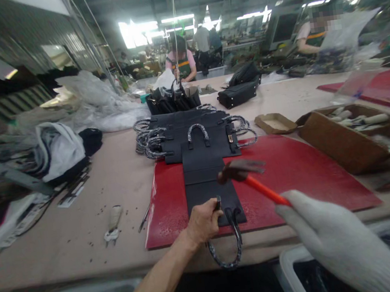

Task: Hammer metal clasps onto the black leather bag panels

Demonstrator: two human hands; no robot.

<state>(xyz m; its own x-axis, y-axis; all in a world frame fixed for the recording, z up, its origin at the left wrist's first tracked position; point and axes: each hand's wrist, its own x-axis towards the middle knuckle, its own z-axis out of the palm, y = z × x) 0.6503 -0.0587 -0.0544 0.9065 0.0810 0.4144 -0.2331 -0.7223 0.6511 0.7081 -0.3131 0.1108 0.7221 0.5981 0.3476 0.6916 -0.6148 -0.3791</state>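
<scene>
My bare left hand [204,221] is closed on a short dark metal tool [218,202], held upright over the near end of a black leather panel [208,189]. A wrapped handle [227,256] loops from that end over the table's front edge. In a white glove, my right hand [320,225] grips a hammer [263,189] by its orange shaft; the hammer head is raised to the right of the tool, apart from it and blurred. Beneath the panel lies a red board [292,171]. More black panels [175,134] with wrapped handles are stacked behind.
Cardboard box [346,145] with white items stands at right, a small tray [275,123] beside it. Pale tool [114,221] and thin rod [144,218] lie at left. Black bags [240,93] sit farther back; a white bin [285,261] is below right. People work in the background.
</scene>
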